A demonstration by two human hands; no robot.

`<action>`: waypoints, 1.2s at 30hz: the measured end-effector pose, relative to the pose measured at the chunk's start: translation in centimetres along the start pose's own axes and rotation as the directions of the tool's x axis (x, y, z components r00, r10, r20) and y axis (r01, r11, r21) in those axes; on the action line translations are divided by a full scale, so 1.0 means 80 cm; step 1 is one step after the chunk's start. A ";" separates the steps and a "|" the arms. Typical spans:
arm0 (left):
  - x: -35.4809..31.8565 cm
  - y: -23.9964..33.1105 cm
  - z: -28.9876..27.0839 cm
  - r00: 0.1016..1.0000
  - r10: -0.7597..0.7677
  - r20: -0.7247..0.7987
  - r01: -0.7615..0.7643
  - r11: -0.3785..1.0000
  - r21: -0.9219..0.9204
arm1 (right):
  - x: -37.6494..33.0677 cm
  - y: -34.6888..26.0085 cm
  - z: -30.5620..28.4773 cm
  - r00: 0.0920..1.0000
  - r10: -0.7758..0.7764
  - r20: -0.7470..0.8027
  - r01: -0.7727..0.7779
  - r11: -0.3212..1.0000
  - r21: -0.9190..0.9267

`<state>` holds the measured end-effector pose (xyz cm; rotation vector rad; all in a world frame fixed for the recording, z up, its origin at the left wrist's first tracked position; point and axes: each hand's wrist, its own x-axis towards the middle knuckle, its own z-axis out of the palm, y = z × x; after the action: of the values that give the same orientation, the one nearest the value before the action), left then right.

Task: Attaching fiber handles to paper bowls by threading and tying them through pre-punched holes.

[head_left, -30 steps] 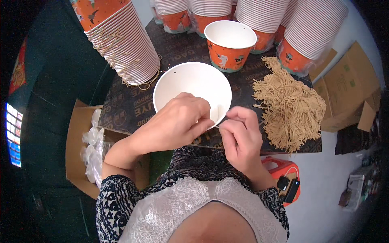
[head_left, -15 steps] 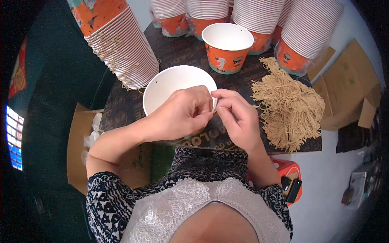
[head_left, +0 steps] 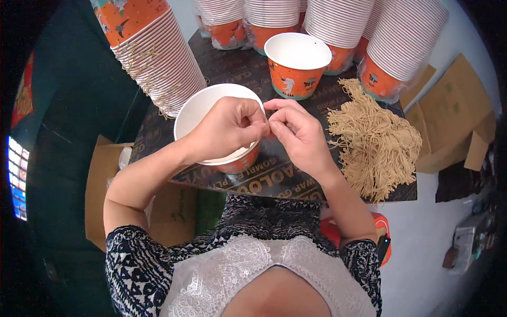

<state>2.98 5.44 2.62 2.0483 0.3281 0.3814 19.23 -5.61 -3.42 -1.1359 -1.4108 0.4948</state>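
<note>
A white-lined paper bucket (head_left: 196,112) with an orange outside stands at the table's front left, its rim tilted a little. My left hand (head_left: 232,129) is closed in a pinch over its right rim and hides part of the opening. Right beside it, my right hand (head_left: 300,137) is closed too, thumb and forefinger pressed together with their tips almost at the left fingertips. What lies between either hand's fingers is too small or hidden to make out. To the right of my hands is a loose pile of tan cords (head_left: 377,142).
A second paper bucket (head_left: 298,52) stands behind my hands. At the left leans a tall stack of buckets (head_left: 161,66) with cords hanging from their rims. More wrapped stacks (head_left: 338,24) line the back. Cardboard boxes (head_left: 451,113) flank the table (head_left: 274,171).
Both hands have shifted a little left and farther from me. The bucket has moved left and stands more upright, with its orange front side now showing below my left hand.
</note>
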 end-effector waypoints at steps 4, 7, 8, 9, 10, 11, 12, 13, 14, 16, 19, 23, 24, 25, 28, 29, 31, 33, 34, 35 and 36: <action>-0.001 0.004 -0.006 0.996 -0.080 0.044 0.081 0.997 -0.021 | -0.001 -0.014 -0.006 0.995 0.102 0.017 -0.101 0.993 -0.053; 0.002 0.001 -0.010 0.992 -0.101 0.072 0.106 0.992 -0.068 | -0.010 -0.032 -0.015 0.980 0.176 0.095 -0.163 0.978 -0.134; 0.004 0.001 -0.010 0.990 -0.103 0.094 0.113 0.987 -0.110 | -0.013 -0.037 -0.018 0.975 0.193 0.110 -0.177 0.974 -0.141; 0.006 0.001 -0.011 0.990 -0.103 0.092 0.113 0.987 -0.113 | -0.014 -0.041 -0.019 0.970 0.210 0.124 -0.191 0.970 -0.147; 0.007 0.000 -0.011 0.988 -0.108 0.111 0.124 0.982 -0.144 | -0.014 -0.047 -0.020 0.969 0.211 0.127 -0.192 0.970 -0.148; 0.009 0.000 -0.012 0.985 -0.111 0.134 0.133 0.976 -0.173 | -0.013 -0.053 -0.021 0.968 0.220 0.122 -0.202 0.969 -0.143; 0.011 0.002 -0.012 0.985 -0.110 0.136 0.133 0.976 -0.174 | -0.013 -0.056 -0.021 0.966 0.229 0.116 -0.213 0.968 -0.137; 0.011 0.004 -0.013 0.983 -0.112 0.147 0.138 0.973 -0.184 | -0.013 -0.054 -0.022 0.966 0.230 0.115 -0.214 0.967 -0.137; 0.012 0.006 -0.013 0.981 -0.113 0.158 0.143 0.971 -0.194 | -0.011 -0.050 -0.022 0.977 0.186 0.103 -0.172 0.976 -0.134; 0.013 0.010 -0.013 0.976 -0.136 0.169 0.167 0.969 -0.182 | -0.008 -0.048 -0.023 0.986 0.141 0.088 -0.128 0.983 -0.131; 0.014 0.013 -0.013 0.968 -0.172 0.183 0.205 0.962 -0.181 | -0.005 -0.048 -0.023 0.993 0.095 0.074 -0.085 0.988 -0.129; 0.012 0.018 -0.012 0.964 -0.186 0.192 0.220 0.959 -0.176 | 0.002 -0.048 -0.020 0.998 0.023 0.055 -0.014 0.987 -0.160; 0.013 0.019 -0.012 0.963 -0.186 0.193 0.220 0.960 -0.175 | 0.005 -0.049 -0.020 0.999 -0.020 0.043 0.027 0.982 -0.184; 0.013 0.019 -0.013 0.965 -0.175 0.197 0.208 0.964 -0.165 | 0.008 -0.050 -0.020 0.999 -0.020 0.042 0.027 0.982 -0.185; 0.015 0.013 -0.011 0.969 -0.147 0.200 0.183 0.968 -0.174 | 0.019 -0.052 -0.017 0.997 -0.059 0.044 0.066 0.981 -0.181; 0.016 0.009 -0.010 0.972 -0.132 0.195 0.170 0.966 -0.196 | 0.021 -0.050 -0.015 0.997 -0.061 0.055 0.070 0.984 -0.167; 0.016 0.007 -0.005 0.970 -0.147 0.193 0.192 0.951 -0.241 | 0.021 -0.047 -0.014 0.996 -0.064 0.066 0.074 0.985 -0.154; 0.017 0.006 -0.005 0.968 -0.164 0.191 0.215 0.934 -0.287 | 0.020 -0.044 -0.013 1.000 -0.011 -0.002 0.011 0.997 0.072; 0.017 0.007 -0.007 0.967 -0.162 0.195 0.215 0.932 -0.292 | 0.018 -0.044 -0.020 1.000 -0.011 -0.002 0.011 0.997 0.071; 0.016 0.006 -0.009 0.967 -0.163 0.195 0.217 0.930 -0.298 | 0.015 -0.044 -0.031 0.988 -0.130 0.081 0.140 0.979 -0.148; 0.015 0.004 -0.011 0.967 -0.165 0.192 0.218 0.929 -0.300 | 0.013 -0.046 -0.040 0.956 -0.225 0.187 0.278 0.897 -0.345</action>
<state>3.76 6.48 3.48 1.6985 0.3392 0.1327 21.10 -7.31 0.83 -1.2046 -1.8013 0.1267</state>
